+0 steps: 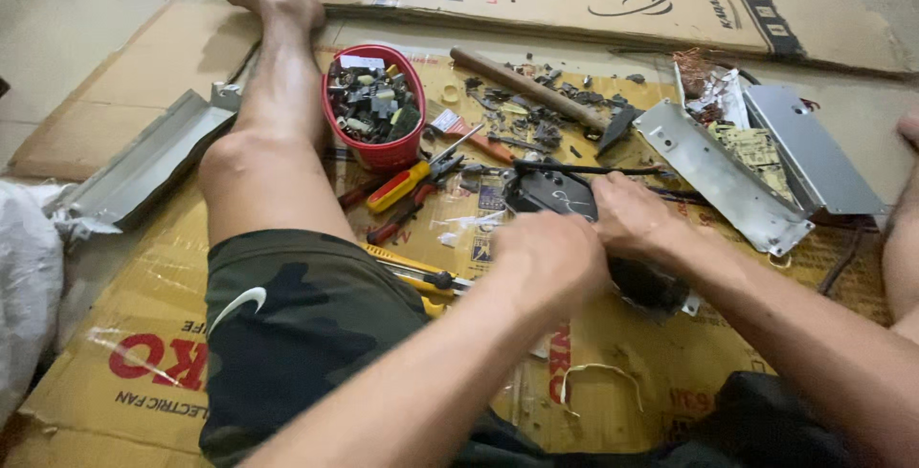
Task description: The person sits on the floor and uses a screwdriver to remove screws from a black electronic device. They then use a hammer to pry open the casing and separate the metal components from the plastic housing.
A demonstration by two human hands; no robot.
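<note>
Black device lies gripped between both hands.

Both my hands meet at the middle, close together.

My left hand is curled into a loose fist, knuckles up, forearm running in from the lower left. My right hand sits just beyond it, fingers bent downward, forearm stretching in from the lower right.
</note>
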